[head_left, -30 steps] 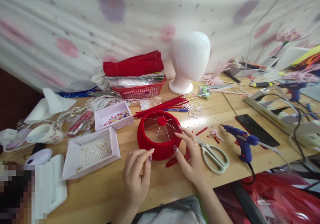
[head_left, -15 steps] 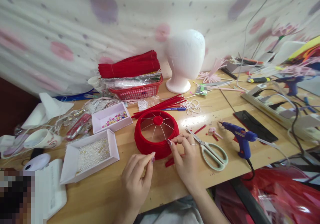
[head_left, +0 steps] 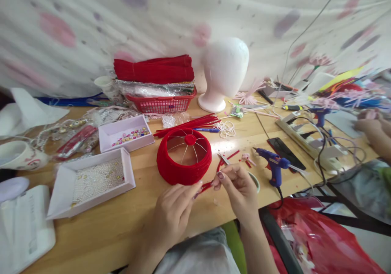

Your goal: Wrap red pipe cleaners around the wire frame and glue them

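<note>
Between my two hands, in front of the red frame, is a short red pipe cleaner [head_left: 206, 186]. My left hand [head_left: 175, 211] is closed, its fingertips pinched at the strip's left end. At the other end, my right hand [head_left: 240, 192] is closed with thumb and fingers together on the strip. Just beyond them stands a round red headpiece frame [head_left: 183, 172], wrapped in red fuzzy material with thin wires running to a red centre disc. Scissors [head_left: 224, 158] lie behind my right hand, which hides most of them. A bundle of red pipe cleaners [head_left: 189, 124] lies behind the frame.
At left are a tray of pearl beads [head_left: 130, 180] and a tray of gems [head_left: 105, 141]. A red basket [head_left: 161, 105] and a white foam head [head_left: 227, 70] stand at the back. A blue glue gun [head_left: 275, 164], phone [head_left: 287, 154] and power strip [head_left: 293, 137] are at right, near another person's hands [head_left: 374, 123].
My hands have moved off the red frame's rim to its near side, meeting at the red pipe cleaner. The view has turned right, bringing another person's hands into sight.
</note>
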Demonstrator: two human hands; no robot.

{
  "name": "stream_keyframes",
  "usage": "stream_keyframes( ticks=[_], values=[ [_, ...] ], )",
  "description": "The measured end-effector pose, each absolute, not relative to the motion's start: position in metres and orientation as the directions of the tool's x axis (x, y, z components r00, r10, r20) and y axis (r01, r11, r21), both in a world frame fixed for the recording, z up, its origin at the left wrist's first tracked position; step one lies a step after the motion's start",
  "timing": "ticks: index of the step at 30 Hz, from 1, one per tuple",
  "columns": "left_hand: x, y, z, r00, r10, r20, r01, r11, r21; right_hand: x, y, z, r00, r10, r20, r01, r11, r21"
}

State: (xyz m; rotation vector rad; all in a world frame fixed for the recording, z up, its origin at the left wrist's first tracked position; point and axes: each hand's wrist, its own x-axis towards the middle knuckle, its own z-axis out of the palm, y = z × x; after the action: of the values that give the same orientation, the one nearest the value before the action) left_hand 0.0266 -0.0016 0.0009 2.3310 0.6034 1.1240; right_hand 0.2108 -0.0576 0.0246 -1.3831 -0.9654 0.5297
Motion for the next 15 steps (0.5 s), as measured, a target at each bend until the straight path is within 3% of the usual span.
stream_keyframes(
  ticks=[3, 7, 11, 15],
  values=[
    [0.023, -0.004, -0.002, 0.565, 0.554, 0.611, 0.153, -0.798, 0.583, 0.231, -0.073, 0.032, 0.618, 0.747, 0.246, 0.251, 0.109, -0.962],
    [0.014, -0.002, -0.001, 0.413, 0.610, 0.677, 0.219, -0.788, 0.576, 0.258, -0.088, 0.036, 0.782, 0.491, 0.384, 0.463, -0.046, -0.885],
    [0.004, 0.005, 0.009, 0.284, 0.626, 0.726, 0.287, -0.778, 0.559, 0.266, -0.079, 0.030, 0.562, 0.642, 0.521, 0.657, 0.036, -0.753],
    [0.002, 0.009, 0.015, 0.261, 0.681, 0.684, 0.311, -0.730, 0.608, 0.248, -0.062, 0.023, 0.540, 0.699, 0.470, 0.606, 0.064, -0.793]
  ],
)
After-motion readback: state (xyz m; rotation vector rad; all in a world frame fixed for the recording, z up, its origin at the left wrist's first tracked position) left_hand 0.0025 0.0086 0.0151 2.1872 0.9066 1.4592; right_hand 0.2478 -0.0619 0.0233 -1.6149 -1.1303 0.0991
